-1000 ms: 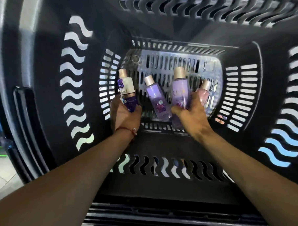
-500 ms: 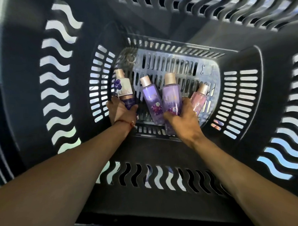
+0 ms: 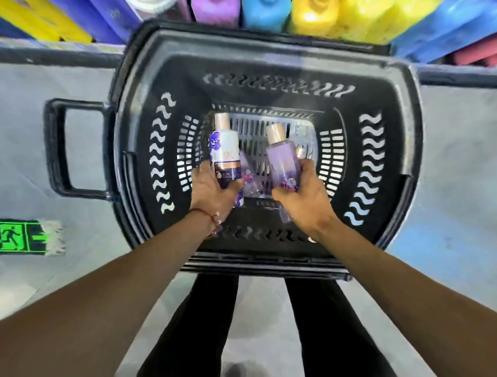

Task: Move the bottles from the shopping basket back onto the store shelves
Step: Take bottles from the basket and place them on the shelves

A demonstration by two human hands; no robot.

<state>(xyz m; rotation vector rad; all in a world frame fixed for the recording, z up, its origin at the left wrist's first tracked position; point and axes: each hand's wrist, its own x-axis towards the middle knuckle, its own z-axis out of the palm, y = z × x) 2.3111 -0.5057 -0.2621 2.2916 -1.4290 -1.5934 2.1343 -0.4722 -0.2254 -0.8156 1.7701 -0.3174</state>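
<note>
Lifted since earlier, for shelving: white-and-purple plastic bottle (image 3: 224, 149), left hand (image 3: 213, 190) gripping; translucent lilac plastic bottle (image 3: 280, 161), right hand (image 3: 302, 198) gripping.

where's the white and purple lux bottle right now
Head view, left of centre: the white and purple Lux bottle is held in the left hand over the black shopping basket, beside the lilac bottle in the right hand.

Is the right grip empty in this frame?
No, the right grip holds a lilac bottle, with its fingers curled round the bottle's lower part.
</note>
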